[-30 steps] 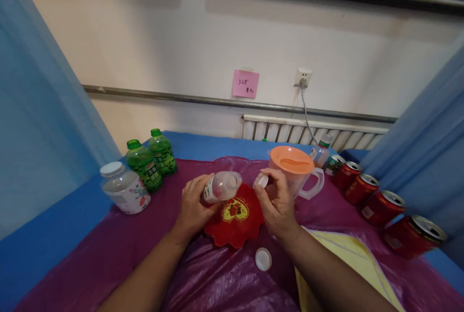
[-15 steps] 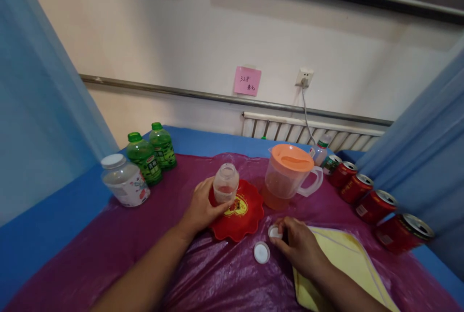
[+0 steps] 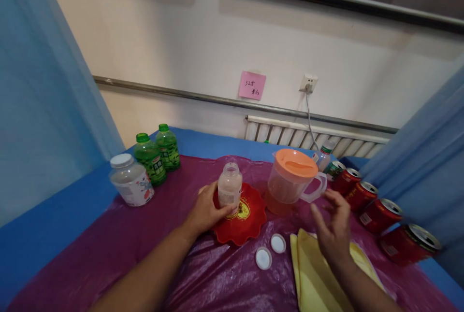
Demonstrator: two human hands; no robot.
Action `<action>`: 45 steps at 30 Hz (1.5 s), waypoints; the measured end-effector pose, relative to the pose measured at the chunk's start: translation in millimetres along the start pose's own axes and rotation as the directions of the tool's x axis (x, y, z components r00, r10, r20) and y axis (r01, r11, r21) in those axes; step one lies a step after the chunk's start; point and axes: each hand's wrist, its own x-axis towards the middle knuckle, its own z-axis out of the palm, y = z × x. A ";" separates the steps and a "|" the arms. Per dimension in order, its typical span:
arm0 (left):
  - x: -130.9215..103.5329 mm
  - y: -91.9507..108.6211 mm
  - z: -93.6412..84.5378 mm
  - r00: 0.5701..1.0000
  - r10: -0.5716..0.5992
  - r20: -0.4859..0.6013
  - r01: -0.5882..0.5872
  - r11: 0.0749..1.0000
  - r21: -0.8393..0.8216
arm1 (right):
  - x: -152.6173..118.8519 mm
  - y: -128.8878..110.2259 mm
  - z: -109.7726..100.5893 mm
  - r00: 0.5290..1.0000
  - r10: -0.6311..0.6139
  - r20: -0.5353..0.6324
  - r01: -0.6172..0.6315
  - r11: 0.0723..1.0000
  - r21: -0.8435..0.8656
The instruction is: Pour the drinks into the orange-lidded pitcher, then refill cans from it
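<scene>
Tabletop (image 3: 54, 234) blue, purple plastic sheet (image 3: 152, 254) over it; white wall behind. Left hand (image 3: 206, 210) grips small bottle (image 3: 229, 186) on red dish (image 3: 250, 222); right hand (image 3: 333, 232) open, empty.

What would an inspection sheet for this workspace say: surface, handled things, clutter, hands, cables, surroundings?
Surface: table in blue cloth under a purple plastic sheet.
Handled things: small open bottle upright on a red dish; two white caps loose on the sheet.
Clutter: orange-lidded pitcher, two green bottles, white-lidded jar, row of red cans, yellow cloth.
Hands: left hand grips the bottle; right hand open above the cloth, holding nothing.
Cables: one white cable from the wall socket.
Surroundings: blue curtains, radiator, pink note.
</scene>
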 end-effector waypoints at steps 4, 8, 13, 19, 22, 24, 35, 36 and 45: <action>-0.1 0.6 -0.6 0.999 0.035 0.039 -0.035 0.999 0.007 | 52.2 12.9 12.0 0.960 0.278 -0.028 -0.268 0.944 0.191; -0.4 -1.1 -2.1 0.997 0.035 0.074 -0.035 0.999 0.005 | 64.6 15.5 28.1 0.918 0.366 0.151 -0.396 0.850 0.348; -1.6 -2.2 -2.4 0.996 0.049 0.075 -0.050 0.999 0.003 | 64.5 11.1 40.9 0.918 0.385 0.093 -0.384 0.804 0.454; -1.6 -2.3 0.0 0.994 0.062 0.086 -0.062 0.998 -0.001 | 100.6 -4.0 44.9 0.922 0.363 0.136 -0.387 0.846 0.367; -0.3 -6.3 2.3 0.994 0.070 0.088 -0.070 0.998 -0.009 | 124.7 -13.9 39.9 0.946 0.257 0.196 -0.302 0.918 0.257; 0.2 -9.0 3.6 0.993 0.077 0.084 -0.076 0.997 -0.015 | 139.6 -21.8 35.1 0.956 0.206 0.211 -0.250 0.945 0.209; -2.1 -4.1 1.0 0.992 0.089 0.087 -0.087 0.996 -0.032 | 190.0 -94.4 23.9 0.932 -0.015 0.362 -0.009 0.998 0.064; -2.6 -3.8 1.0 0.992 0.091 0.086 -0.088 0.996 -0.034 | 192.2 -98.9 24.2 0.929 -0.030 0.370 0.011 0.998 0.054; -5.6 -0.8 -0.5 0.989 0.105 0.108 -0.101 0.994 -0.049 | 200.1 -125.8 30.0 0.891 -0.112 0.439 0.108 0.994 0.035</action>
